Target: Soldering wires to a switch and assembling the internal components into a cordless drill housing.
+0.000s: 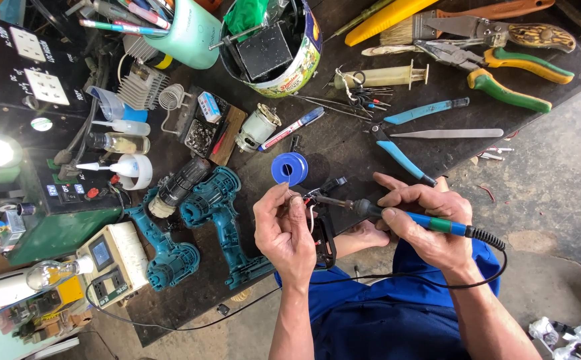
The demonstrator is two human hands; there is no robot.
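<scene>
Item: soldering iron (397,217), light, stiff, hot at tip — right hand (430,230) clamped on blue grip (pen-style, well back), tip meeting small black switch part (322,237) w/ thin fragile wires, left hand (284,233) pinching it over desk (344,143) edge.

A repair workshop: a dark bench (344,153) strewn with pliers (504,70), solder spool (289,167) and opened drill housings (217,213).
</scene>
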